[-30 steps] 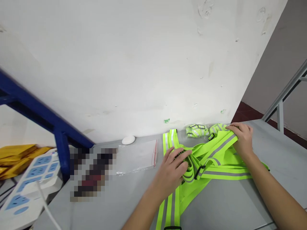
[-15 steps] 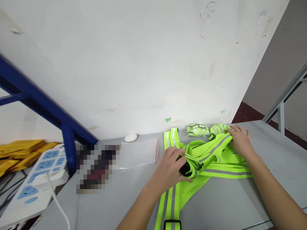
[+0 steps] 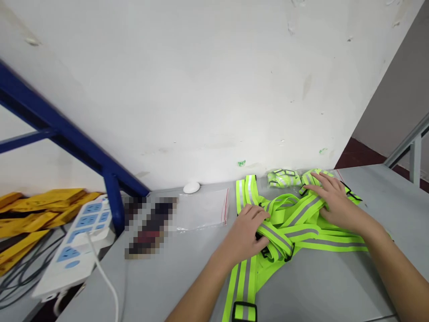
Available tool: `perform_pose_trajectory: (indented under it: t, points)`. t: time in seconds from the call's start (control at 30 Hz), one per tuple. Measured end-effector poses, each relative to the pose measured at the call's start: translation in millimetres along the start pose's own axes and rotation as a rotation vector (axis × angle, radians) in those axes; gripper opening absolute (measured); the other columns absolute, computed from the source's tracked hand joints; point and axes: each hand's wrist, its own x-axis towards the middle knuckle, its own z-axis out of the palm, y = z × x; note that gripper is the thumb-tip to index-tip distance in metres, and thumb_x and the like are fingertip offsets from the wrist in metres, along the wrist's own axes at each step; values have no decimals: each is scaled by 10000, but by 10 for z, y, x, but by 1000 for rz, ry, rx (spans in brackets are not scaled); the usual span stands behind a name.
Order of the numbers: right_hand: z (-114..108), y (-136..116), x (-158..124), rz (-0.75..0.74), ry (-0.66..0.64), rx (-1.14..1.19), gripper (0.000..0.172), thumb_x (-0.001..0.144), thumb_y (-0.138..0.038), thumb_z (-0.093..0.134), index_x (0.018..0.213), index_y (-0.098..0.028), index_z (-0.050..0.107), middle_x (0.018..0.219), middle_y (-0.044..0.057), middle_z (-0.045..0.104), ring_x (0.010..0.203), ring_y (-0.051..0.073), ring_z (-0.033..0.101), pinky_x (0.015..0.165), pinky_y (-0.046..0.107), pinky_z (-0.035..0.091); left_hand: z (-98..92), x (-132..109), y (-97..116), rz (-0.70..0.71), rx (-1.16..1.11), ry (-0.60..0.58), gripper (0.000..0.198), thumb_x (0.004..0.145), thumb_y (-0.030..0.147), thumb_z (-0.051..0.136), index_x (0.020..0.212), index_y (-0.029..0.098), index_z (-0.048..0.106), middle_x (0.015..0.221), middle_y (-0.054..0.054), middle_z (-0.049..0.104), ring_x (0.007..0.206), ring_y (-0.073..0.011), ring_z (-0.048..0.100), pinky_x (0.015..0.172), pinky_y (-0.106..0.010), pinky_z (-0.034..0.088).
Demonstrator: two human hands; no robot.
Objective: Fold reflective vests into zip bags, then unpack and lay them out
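Note:
Neon-yellow reflective straps (image 3: 301,213) with grey stripes and black buckles lie in a tangled pile on the grey tabletop. My left hand (image 3: 250,232) is closed around the left side of a rolled-up part of the straps, and its thumb is towards me. Over the right part of the pile lies my right hand (image 3: 337,201), its fingers stretched out and apart, touching the straps. One strap length runs towards me and ends in a black buckle (image 3: 245,311). Behind the pile, a clear bag with folded straps (image 3: 283,178) rests by the wall.
Left of the pile lie a clear zip bag (image 3: 203,210) and a white oval object (image 3: 191,187). A blue metal frame (image 3: 67,134) slants down at the left, next to a white power strip (image 3: 60,273) and yellow packets (image 3: 50,201). A white wall (image 3: 201,89) closes off the back.
The roll by my left hand has turned and tipped over to the right. The fingers of my right hand have spread out over the straps. The view has shifted a little to the left.

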Motion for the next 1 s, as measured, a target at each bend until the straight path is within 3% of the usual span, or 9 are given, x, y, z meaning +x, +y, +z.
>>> perform_pose_trajectory:
  t: [0.13, 0.23, 0.3, 0.47, 0.6, 0.73, 0.83, 1.0]
  points:
    - [-151, -208, -28, -91, -39, 118, 704, 693, -105, 542, 1353, -333, 455, 1581, 51, 215, 1436, 380, 181, 1080, 653, 257, 57, -6, -40, -57, -106, 67, 333, 750, 79, 504, 1044, 205, 598, 1061, -70, 596, 1023, -235, 508, 877, -401, 483]
    - [-226, -409, -16, -139, -23, 238, 569, 802, -208, 564, 1347, -331, 455, 1556, 63, 282, 1421, 347, 253, 1092, 620, 275, 56, 6, -73, -117, -228, 137, 327, 763, 79, 479, 1039, 207, 598, 1051, -68, 600, 1019, -225, 532, 900, -408, 479]
    - [-211, -564, 0, -177, -5, 300, 486, 863, -325, 573, 1335, -316, 461, 1510, 90, 366, 1383, 321, 340, 1117, 617, 222, 42, 19, -86, -149, -308, 170, 306, 777, 88, 456, 1019, 206, 601, 1039, -68, 605, 1012, -221, 543, 889, -402, 482]
    - [30, -970, -9, -344, -39, 404, 704, 770, -582, 662, 1342, -238, 437, 1309, 138, 569, 1207, 309, 538, 1139, 633, 95, 21, 38, -82, -163, -459, 227, 298, 799, 116, 374, 941, 208, 619, 989, -63, 620, 998, -224, 541, 913, -416, 447]
    - [198, -1189, -39, -302, -28, 433, 563, 817, -499, 654, 1258, -203, 468, 1071, 108, 664, 1005, 266, 623, 1102, 609, 227, 49, 46, -73, -226, -599, 255, 256, 837, 216, 387, 920, 203, 628, 999, -59, 628, 1010, -229, 545, 938, -399, 422]
    - [228, -1196, -24, -241, 41, 444, 393, 867, -408, 618, 1191, -218, 500, 969, 72, 675, 878, 230, 642, 1072, 585, 285, 100, 81, -98, -567, -849, 435, 271, 868, 367, 454, 968, 201, 644, 997, -48, 665, 975, -224, 600, 864, -333, 462]
    - [218, -1135, 0, -202, 77, 458, 320, 902, -349, 572, 1194, -236, 508, 871, 34, 677, 773, 195, 642, 1043, 545, 337, 124, 112, -176, -765, -956, 571, 331, 833, 472, 517, 899, 188, 673, 888, -48, 694, 857, -224, 645, 764, -307, 488]
    - [202, -1111, -2, -231, 59, 451, 258, 916, -357, 556, 1143, -235, 548, 903, 39, 684, 807, 195, 645, 1021, 506, 360, 127, 121, -354, -832, -927, 636, 487, 778, 620, 571, 932, 171, 679, 844, -56, 695, 750, -217, 658, 698, -307, 497]
